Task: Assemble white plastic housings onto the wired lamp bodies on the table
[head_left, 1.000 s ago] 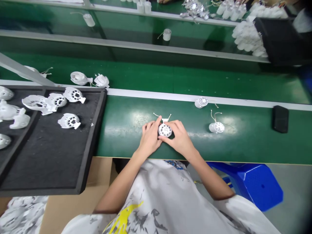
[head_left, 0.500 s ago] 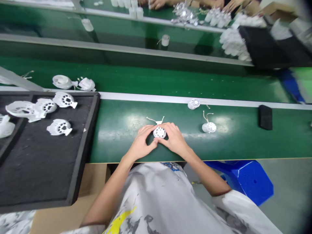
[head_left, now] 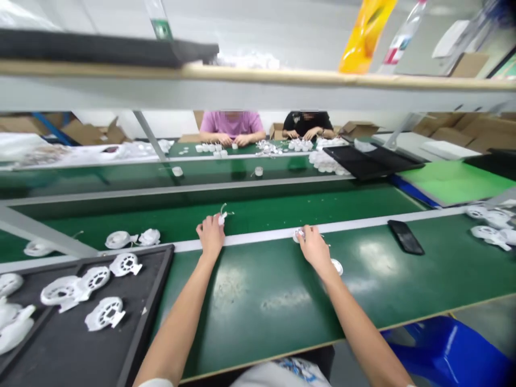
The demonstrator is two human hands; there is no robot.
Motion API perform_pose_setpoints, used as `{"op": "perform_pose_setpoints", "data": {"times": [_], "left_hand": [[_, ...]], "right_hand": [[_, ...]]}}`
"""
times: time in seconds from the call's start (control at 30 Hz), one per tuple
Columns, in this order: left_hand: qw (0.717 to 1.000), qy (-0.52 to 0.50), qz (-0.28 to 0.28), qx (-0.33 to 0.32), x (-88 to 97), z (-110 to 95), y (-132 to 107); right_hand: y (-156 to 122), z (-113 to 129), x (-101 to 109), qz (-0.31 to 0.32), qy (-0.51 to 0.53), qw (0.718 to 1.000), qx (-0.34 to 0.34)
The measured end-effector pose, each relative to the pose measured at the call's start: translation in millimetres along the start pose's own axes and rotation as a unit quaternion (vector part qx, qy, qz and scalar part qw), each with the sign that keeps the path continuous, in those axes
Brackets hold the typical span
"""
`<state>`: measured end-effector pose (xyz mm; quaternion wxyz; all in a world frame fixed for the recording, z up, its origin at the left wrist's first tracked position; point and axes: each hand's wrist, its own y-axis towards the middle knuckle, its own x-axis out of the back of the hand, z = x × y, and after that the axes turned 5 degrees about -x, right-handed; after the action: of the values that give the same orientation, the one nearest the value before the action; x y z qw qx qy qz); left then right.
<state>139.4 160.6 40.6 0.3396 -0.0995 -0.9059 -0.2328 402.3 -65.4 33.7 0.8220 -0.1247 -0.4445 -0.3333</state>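
Observation:
My left hand [head_left: 212, 235] is over the white rail at the table's far edge, fingers closed round a small white plastic housing [head_left: 221, 219] with thin wires sticking up; most of the piece is hidden by the hand. To the right, my right hand [head_left: 315, 248] has its fingers closed on a white cup-shaped housing [head_left: 298, 235] with a shiny face, resting near the same rail. Another white housing [head_left: 337, 266] lies just beside my right wrist, partly covered by the forearm.
A black tray [head_left: 133, 344] with several white slotted housings stands at the left. A black phone [head_left: 405, 237] lies at the right. Beyond the rail runs a green belt [head_left: 266, 209]. A shelf [head_left: 258, 91] crosses overhead. Two people sit opposite. A blue stool [head_left: 455, 349] is below.
Both hands were together round one wired housing near the table's front. Now the left has carried it forward to the rail, and the right has reached to another housing. The view has tilted up.

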Motion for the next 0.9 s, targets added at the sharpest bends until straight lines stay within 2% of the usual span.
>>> {"op": "perform_pose_setpoints", "data": {"times": [0.07,0.1,0.17,0.23,0.3,0.37,0.4,0.5,0.7,0.8,0.9], "left_hand": [[0.999,0.033,0.001,-0.035,11.1,0.3,-3.3],[0.998,0.044,0.002,-0.051,14.2,-1.3,-14.3],[0.995,0.056,0.018,-0.084,16.4,-6.3,-51.2],[0.988,0.043,0.080,-0.127,15.2,-11.3,-99.5],[0.966,-0.008,0.192,-0.172,13.1,-13.9,-146.6],[0.957,-0.048,0.243,-0.153,11.7,-13.8,-181.3],[0.957,-0.061,0.249,-0.135,11.5,-13.2,-192.2],[0.959,-0.077,0.250,-0.105,12.0,-12.4,-202.5],[0.952,-0.079,0.273,-0.117,11.3,-14.2,-193.6],[0.949,-0.069,0.277,-0.131,10.4,-12.5,-192.5],[0.949,-0.054,0.270,-0.151,12.2,-14.6,-191.9]], "right_hand": [[-5.9,4.8,-12.2,0.035,0.036,0.997,0.052],[-15.2,9.2,-20.7,0.057,0.054,0.994,0.079],[-42.5,19.8,-38.9,0.104,0.087,0.983,0.125],[-73.8,30.2,-54.3,0.156,0.135,0.967,0.147],[-100.5,38.2,-63.9,0.210,0.204,0.946,0.142],[-117.8,43.3,-67.4,0.241,0.255,0.927,0.131],[-122.8,45.0,-67.4,0.246,0.265,0.923,0.129],[-127.8,48.7,-63.8,0.247,0.270,0.923,0.122],[-130.1,51.8,-59.7,0.227,0.261,0.930,0.120],[-132.9,48.5,-65.3,0.194,0.255,0.937,0.141],[-133.4,43.4,-74.1,0.139,0.225,0.945,0.191]]}}
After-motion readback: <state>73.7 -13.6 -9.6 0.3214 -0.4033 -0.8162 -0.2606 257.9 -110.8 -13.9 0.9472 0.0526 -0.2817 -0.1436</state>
